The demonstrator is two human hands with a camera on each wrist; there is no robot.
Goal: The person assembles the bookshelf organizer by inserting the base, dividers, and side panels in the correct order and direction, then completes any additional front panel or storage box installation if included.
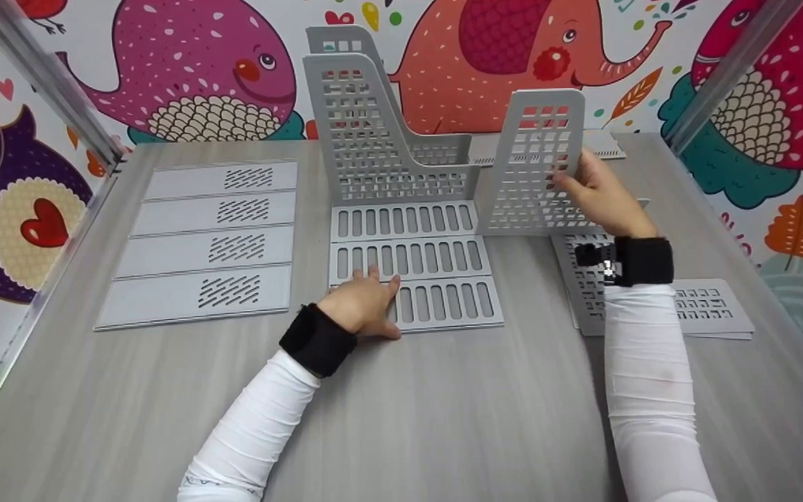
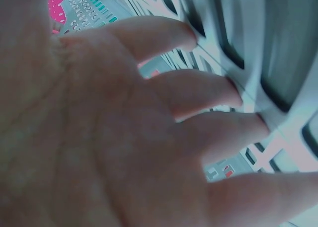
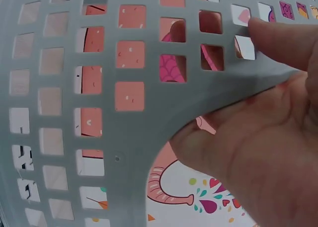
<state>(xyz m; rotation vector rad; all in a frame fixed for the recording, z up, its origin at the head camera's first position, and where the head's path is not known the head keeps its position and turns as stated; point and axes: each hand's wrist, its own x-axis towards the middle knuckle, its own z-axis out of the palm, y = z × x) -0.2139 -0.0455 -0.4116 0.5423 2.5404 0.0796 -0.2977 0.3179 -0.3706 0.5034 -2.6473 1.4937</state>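
Standing on the table (image 1: 436, 418) in the head view, two L-shaped panels (image 1: 373, 132) are set one behind the other, the lower space between them being largely hidden. Three slotted panels (image 1: 415, 258) are laid flat in front. By the right hand (image 1: 607, 195), a perforated panel (image 1: 527, 174) is held upright just beside them; the left hand (image 1: 363, 303) is spread over the slotted panels. In the left wrist view, its fingertips are rested on the slots, fingers apart. In the right wrist view, the curved edge is pinched between thumb and fingers.
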